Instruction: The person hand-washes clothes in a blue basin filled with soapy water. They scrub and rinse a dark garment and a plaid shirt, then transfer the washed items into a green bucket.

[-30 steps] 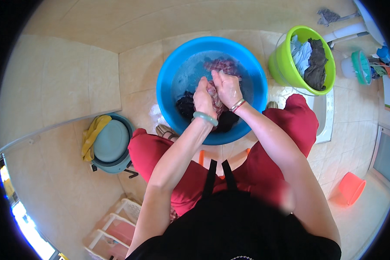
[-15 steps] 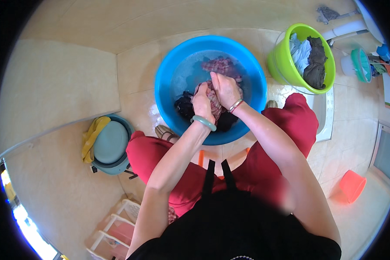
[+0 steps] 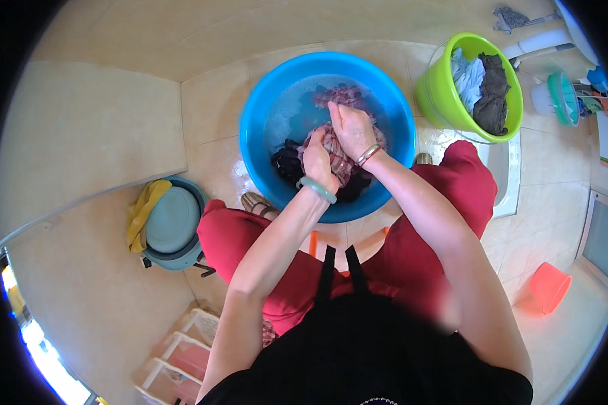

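Soapy water fills a big blue basin point(image 3: 251, 138) on the floor between my feet. In it lies a wet red-and-white checked garment point(image 3: 340, 160), part of it bunched up between my hands and part spread at the far side. My left hand point(image 3: 319, 156), a green bangle at its wrist, is closed on the left side of the bunch. Closed on the right side is my right hand point(image 3: 352, 132), its fingers curled and the thumb up. Dark cloth point(image 3: 287, 162) sits in the water by my left hand, reaching under the checked garment.
A lime-green bucket point(image 3: 434, 94) holding pale blue and dark clothes stands right of the basin, beside a white floor pan point(image 3: 509, 177). At left are stacked grey-blue basins point(image 3: 172, 219) with a yellow cloth point(image 3: 140, 219). An orange-red bucket point(image 3: 549, 289) is at lower right.
My hands have shifted slightly apart, the right one a little up and left. More of the checked garment shows between them. Both hands keep their hold on it.
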Motion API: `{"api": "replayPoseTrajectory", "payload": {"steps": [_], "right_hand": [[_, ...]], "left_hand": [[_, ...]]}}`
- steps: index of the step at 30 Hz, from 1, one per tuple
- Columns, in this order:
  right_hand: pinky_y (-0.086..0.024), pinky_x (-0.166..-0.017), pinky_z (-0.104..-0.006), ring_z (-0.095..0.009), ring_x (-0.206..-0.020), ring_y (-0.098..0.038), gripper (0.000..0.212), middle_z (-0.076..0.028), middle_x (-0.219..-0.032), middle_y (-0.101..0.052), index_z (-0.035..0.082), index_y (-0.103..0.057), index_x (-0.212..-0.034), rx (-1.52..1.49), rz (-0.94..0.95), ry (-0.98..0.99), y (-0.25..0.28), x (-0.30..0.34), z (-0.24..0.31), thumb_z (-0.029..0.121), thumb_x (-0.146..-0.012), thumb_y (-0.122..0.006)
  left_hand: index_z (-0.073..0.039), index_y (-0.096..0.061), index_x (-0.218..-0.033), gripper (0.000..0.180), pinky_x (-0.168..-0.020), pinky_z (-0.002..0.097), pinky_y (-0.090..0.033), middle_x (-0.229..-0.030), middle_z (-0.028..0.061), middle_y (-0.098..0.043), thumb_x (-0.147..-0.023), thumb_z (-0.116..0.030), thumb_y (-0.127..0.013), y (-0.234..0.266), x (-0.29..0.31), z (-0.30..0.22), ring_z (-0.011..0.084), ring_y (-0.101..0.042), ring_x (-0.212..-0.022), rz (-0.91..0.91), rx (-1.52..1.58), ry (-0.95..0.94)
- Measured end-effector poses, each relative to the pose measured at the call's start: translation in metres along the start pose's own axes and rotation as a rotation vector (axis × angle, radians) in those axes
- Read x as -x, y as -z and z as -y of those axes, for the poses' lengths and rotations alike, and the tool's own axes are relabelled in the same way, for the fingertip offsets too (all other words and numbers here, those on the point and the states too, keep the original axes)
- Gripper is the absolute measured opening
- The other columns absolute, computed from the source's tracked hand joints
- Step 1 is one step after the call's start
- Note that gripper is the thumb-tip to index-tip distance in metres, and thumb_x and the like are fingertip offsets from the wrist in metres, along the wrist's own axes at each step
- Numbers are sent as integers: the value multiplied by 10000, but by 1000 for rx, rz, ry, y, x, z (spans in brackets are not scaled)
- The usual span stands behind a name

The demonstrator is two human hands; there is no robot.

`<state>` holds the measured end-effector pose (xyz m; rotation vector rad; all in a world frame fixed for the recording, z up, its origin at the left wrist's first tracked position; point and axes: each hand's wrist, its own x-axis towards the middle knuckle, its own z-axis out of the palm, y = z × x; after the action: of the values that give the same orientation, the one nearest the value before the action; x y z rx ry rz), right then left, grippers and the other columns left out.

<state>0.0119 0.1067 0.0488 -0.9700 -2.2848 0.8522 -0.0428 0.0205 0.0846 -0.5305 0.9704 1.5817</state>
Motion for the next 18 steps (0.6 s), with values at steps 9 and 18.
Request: {"api": "replayPoseTrajectory", "payload": {"steps": [9,18], "right_hand": [[-474,-566,-452,-381,-704,-600,244,-202,-745,-553,34,-502,-761,-261,54,262,13,42,100,195,-944,-509],[-494,-638,-472,-392,-717,-620,373,-226,-767,-632,19,-581,-764,-5,115,-131,10,13,-17,314,-969,-480]], "left_hand": [[-139,-571,-941,244,-579,294,-432,-688,-28,-503,-988,-342,-443,57,-35,-28,118,-497,-627,279,15,-95],[-50,-592,-1110,293,-734,277,-474,-920,34,-672,-967,-298,-528,20,3,-8,160,-627,-916,-15,-423,-178]]}}
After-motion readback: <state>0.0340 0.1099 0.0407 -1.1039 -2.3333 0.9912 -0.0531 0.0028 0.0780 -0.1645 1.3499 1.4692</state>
